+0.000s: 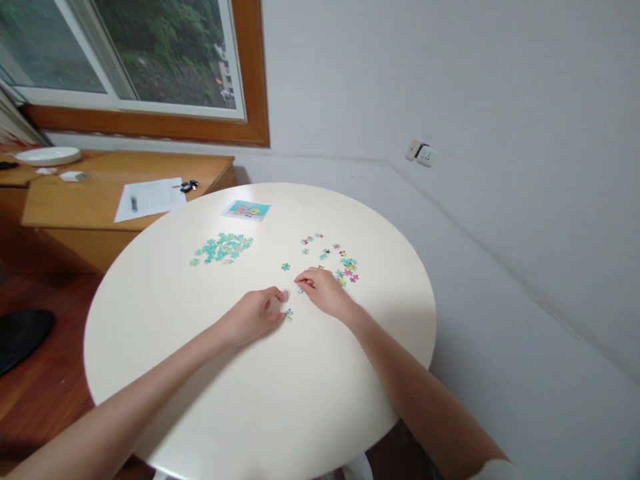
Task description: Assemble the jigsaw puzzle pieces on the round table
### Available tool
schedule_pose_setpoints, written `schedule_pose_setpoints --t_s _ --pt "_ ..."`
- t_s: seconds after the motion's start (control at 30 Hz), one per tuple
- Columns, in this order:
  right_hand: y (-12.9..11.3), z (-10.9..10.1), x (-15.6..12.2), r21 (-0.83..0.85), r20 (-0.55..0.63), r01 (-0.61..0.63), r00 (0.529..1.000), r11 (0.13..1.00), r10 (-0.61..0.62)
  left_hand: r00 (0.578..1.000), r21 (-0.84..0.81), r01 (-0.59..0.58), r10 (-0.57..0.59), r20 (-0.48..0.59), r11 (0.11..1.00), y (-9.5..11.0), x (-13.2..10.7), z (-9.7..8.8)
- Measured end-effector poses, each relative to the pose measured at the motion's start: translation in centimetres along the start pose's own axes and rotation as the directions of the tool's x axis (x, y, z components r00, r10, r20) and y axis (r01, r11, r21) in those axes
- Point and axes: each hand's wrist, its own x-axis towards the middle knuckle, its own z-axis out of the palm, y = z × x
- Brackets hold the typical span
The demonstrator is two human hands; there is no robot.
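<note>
My left hand (253, 315) rests on the round white table (210, 393) with its fingers curled, pinching a small puzzle piece (289, 313) at its fingertips. My right hand (323, 290) lies just right of it, fingers closed on another small piece (300, 289). A heap of teal puzzle pieces (223, 248) sits to the far left of my hands. Several mixed-colour pieces (340, 263) are scattered just beyond my right hand, and one teal piece (285, 267) lies alone between the groups. A small reference picture (247, 210) lies near the table's far edge.
A wooden desk (65, 207) stands at the far left under a window, carrying a sheet of paper (149, 197), keys (189, 186) and a white plate (49, 156). A white wall with a socket (423, 153) runs along the right. A dark object (20, 337) lies on the wood floor.
</note>
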Motion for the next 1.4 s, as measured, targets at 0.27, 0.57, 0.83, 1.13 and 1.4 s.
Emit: schedule_pose_setpoints --t_s 0.27,0.57,0.83,1.13,1.4 --pt "0.7 0.4 0.2 0.17 -0.055 -0.049 0.997 0.984 0.059 0.999 0.003 0.047 -0.047 -0.004 0.999 0.0 0.5 -0.9" --pt "0.9 1.1 0.4 0.502 0.082 -0.25 0.967 0.828 0.242 0.995 -0.108 0.097 -0.096 0.013 0.989 -1.0 1.0 -1.6" --pt "0.6 1.1 0.3 0.635 0.154 -0.279 0.959 0.72 0.237 0.998 -0.152 0.059 -0.059 0.004 0.987 -1.3 1.1 -1.8" --pt "0.2 0.9 0.2 0.629 0.159 -0.301 0.952 0.716 0.261 0.998 -0.217 0.049 -0.058 -0.035 0.975 -1.2 1.6 -1.9" --pt "0.5 1.2 0.3 0.63 0.138 -0.301 0.951 0.716 0.277 0.981 0.054 -0.133 0.139 -0.137 0.99 -0.3 -0.7 -1.0"
